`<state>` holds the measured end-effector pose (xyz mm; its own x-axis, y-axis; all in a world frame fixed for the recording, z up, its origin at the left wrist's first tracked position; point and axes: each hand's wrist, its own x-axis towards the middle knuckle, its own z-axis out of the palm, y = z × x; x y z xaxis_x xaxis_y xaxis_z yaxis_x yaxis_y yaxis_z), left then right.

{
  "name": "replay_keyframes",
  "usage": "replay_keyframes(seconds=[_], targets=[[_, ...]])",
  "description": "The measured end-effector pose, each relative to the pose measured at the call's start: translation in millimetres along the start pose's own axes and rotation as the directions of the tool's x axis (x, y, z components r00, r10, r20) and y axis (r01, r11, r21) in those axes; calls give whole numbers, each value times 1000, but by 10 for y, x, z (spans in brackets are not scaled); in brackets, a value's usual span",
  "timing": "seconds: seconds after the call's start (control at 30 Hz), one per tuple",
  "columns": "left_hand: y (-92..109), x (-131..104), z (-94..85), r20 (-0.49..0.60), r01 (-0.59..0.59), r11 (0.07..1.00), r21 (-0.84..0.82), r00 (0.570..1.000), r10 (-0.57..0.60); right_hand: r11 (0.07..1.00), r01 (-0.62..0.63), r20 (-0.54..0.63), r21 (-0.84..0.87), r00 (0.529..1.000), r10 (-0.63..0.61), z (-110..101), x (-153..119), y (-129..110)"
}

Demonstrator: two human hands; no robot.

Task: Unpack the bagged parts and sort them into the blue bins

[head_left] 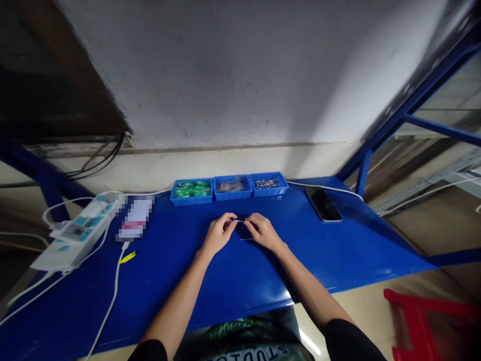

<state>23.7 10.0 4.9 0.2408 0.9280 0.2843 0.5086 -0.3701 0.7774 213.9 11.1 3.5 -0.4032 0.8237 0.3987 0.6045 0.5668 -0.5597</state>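
Note:
Over the middle of the blue table, my left hand and my right hand face each other with thumbs and fingers pinched. Between their fingertips runs a thin, pale, rod-like piece, which both hands hold; its exact kind is too small to make out. A second thin, light strip lies on the table just below my right hand. Beyond the hands stand three blue bins in a row: one with green packets, one with clear or brownish small pieces, one with shiny metal pins or screws.
A white power strip with cables lies at the left, beside a blurred phone on a charging cable with a yellow tag. A dark phone rests at the right. A red stool stands on the floor at lower right.

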Motion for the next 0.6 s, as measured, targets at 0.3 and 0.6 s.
replay_keyframes(seconds=[0.3, 0.6], targets=[[-35, 3, 24, -22, 33, 999, 43, 999, -32, 999, 3, 10, -38, 1000, -3, 18, 2, 19], [-35, 37, -2, 85, 28, 994, 108, 996, -37, 966, -11, -400, -258, 911, -96, -250, 58, 166]])
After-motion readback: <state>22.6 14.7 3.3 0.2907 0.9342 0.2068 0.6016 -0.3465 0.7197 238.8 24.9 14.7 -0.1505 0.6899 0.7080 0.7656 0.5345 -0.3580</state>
